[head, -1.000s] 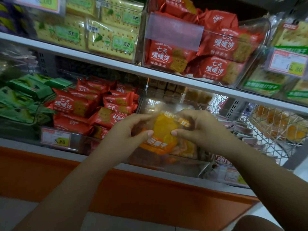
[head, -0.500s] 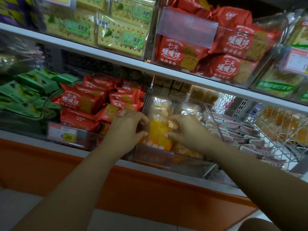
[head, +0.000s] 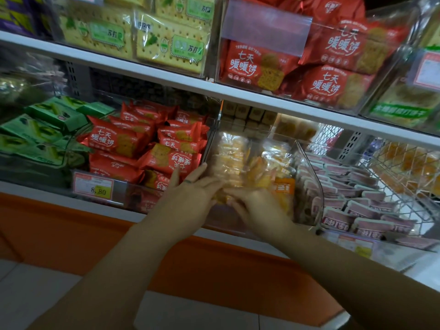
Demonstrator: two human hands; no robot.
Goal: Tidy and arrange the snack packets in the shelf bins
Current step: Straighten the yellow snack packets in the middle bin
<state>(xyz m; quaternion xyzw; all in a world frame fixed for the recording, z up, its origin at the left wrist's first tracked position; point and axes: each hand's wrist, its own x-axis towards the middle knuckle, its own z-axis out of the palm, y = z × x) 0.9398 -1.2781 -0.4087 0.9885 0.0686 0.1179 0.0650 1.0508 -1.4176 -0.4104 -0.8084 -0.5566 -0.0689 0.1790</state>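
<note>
On the lower shelf (head: 28,188), the middle clear bin (head: 309,167) holds yellow snack packets (head: 228,151). They stand roughly on end, long axes running upward and leaning back. The left hand (head: 190,196) presses the front packets with straight fingers, its grip spread wide. The right hand (head: 259,208) touches them too, but its grip is too blurred to tell.

We're in a shop, on a snack aisle: white shelves (head: 142,72) carry clear bins (head: 307,167) crammed with red packets (head: 114,139) and cracker packs (head: 166,41). A price tag (head: 93,188) reads 8.80, and a blurred label (head: 428,71) at upper right is probably another.
</note>
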